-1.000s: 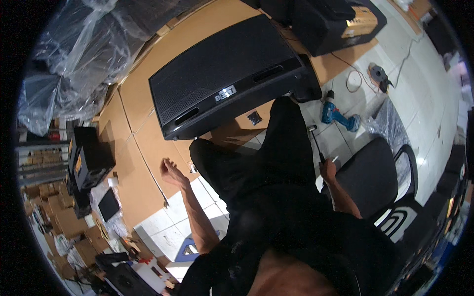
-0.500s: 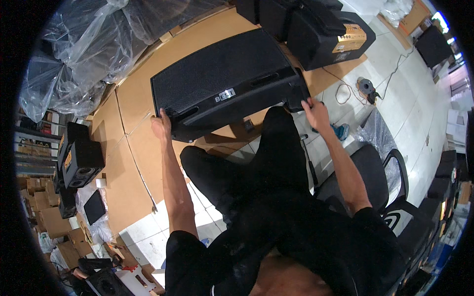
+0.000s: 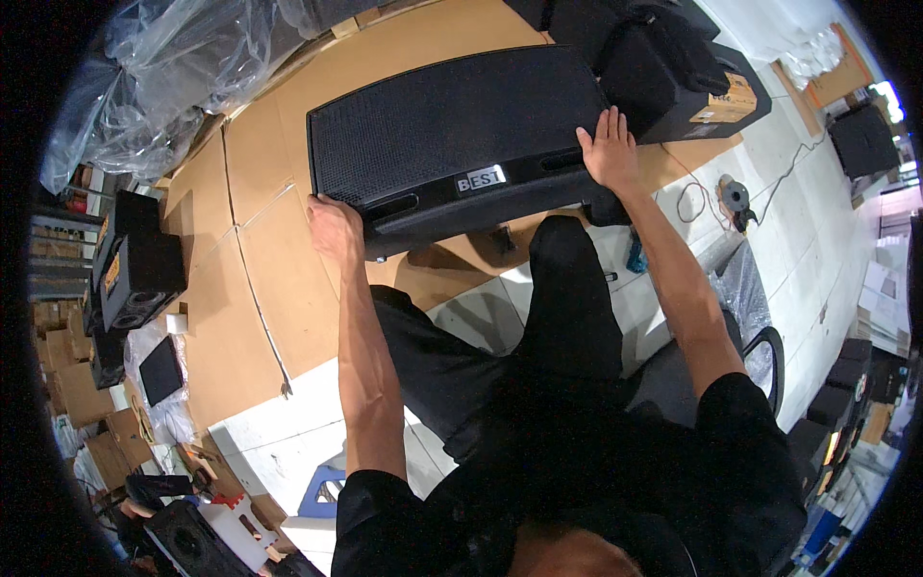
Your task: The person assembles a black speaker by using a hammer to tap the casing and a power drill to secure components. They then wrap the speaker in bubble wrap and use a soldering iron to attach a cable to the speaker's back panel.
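A large black speaker cabinet (image 3: 452, 125) with a mesh grille, two slots and a small light badge lies across brown cardboard in front of my knees. At its near left corner, my left hand (image 3: 336, 229) is closed round the edge, with part of the fingers hidden. My right hand (image 3: 611, 154) lies flat on the front near the right end, fingers stretched out and pointing away from me. The cabinet's underside and back are hidden.
More black speakers (image 3: 663, 82) stand just beyond the right end. Clear plastic sheeting (image 3: 192, 67) lies at the far left, with small speakers (image 3: 144, 279) nearer. A cable reel (image 3: 735, 196) and a black chair (image 3: 663, 370) are on the right, on white floor tiles (image 3: 817, 250).
My right hand has moved from the cabinet's near right corner up onto its front and flattened. My left hand stays at the left corner. The whole view has shifted slightly.
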`<state>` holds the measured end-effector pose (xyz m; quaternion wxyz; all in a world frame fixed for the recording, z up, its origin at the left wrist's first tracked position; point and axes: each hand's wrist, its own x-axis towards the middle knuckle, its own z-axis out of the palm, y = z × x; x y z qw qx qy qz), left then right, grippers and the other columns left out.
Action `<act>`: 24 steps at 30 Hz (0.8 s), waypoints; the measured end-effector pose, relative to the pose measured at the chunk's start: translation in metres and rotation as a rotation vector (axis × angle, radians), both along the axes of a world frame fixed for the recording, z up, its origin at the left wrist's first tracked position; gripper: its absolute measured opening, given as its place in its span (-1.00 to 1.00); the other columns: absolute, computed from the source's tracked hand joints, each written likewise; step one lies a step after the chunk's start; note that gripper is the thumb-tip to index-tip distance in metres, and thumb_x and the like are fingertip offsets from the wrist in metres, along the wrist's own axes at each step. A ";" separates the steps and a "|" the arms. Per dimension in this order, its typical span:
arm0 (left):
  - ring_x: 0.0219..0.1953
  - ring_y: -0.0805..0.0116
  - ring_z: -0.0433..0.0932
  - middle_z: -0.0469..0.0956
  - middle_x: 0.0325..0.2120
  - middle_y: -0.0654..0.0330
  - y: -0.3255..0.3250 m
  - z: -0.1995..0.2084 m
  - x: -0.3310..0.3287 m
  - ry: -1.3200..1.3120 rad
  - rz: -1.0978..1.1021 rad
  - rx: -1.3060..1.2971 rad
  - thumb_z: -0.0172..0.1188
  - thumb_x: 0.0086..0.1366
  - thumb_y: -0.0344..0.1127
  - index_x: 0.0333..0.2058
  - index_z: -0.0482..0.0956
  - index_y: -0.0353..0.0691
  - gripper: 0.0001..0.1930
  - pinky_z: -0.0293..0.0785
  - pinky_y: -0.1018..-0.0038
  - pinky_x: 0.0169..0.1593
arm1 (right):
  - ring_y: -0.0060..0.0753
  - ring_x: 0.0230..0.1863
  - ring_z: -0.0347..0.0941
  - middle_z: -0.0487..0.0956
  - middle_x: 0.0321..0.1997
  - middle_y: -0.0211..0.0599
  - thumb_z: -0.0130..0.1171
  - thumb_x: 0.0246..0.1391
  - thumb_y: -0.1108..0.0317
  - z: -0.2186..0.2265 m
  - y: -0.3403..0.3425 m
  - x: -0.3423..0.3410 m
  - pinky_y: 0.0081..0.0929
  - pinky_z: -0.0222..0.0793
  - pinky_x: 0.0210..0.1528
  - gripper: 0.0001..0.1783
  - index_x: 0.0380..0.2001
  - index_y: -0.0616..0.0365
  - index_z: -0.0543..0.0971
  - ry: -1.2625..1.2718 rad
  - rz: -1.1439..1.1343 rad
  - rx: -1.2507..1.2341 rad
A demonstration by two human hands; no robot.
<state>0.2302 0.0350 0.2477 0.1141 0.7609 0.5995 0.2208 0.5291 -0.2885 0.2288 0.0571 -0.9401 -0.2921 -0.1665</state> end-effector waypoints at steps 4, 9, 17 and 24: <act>-0.22 -0.15 0.56 0.56 -0.26 -0.10 -0.001 0.008 -0.003 0.001 0.026 0.019 -0.20 0.41 -0.19 -0.17 0.46 -0.33 -0.66 0.47 0.07 -0.18 | 0.24 0.38 0.01 0.15 0.33 0.29 -0.31 0.27 -0.16 0.027 0.021 -0.001 0.10 -0.03 0.34 -0.17 0.21 0.51 0.20 0.182 -0.092 -0.295; -0.16 -0.14 0.56 0.55 -0.16 -0.13 -0.001 0.004 0.021 0.033 0.013 0.007 -0.16 0.41 -0.09 -0.03 0.44 -0.31 -0.58 0.47 0.08 -0.13 | 0.21 0.42 -0.07 0.12 0.37 0.20 -0.32 0.26 -0.20 0.029 0.063 0.050 0.14 -0.17 0.38 -0.17 0.27 0.38 0.15 0.162 0.119 -0.100; 0.03 -0.09 0.47 0.45 0.02 -0.14 -0.007 0.014 0.009 0.081 0.089 -0.175 -0.07 0.34 0.19 0.12 0.34 -0.37 -0.32 0.39 0.15 0.04 | 0.12 0.45 -0.15 0.04 0.40 0.17 -0.14 0.24 -0.13 0.037 0.081 0.020 0.01 -0.32 0.44 -0.18 0.28 0.38 0.13 0.170 0.123 -0.110; 0.02 -0.11 0.42 0.41 -0.01 -0.13 -0.007 0.009 0.011 0.168 0.022 -0.228 -0.08 0.37 0.10 0.21 0.15 -0.32 -0.34 0.38 0.13 0.02 | 0.20 0.44 -0.17 0.03 0.39 0.23 -0.14 0.23 -0.11 0.043 0.076 0.019 0.08 -0.34 0.42 -0.18 0.26 0.43 0.14 0.230 0.100 -0.238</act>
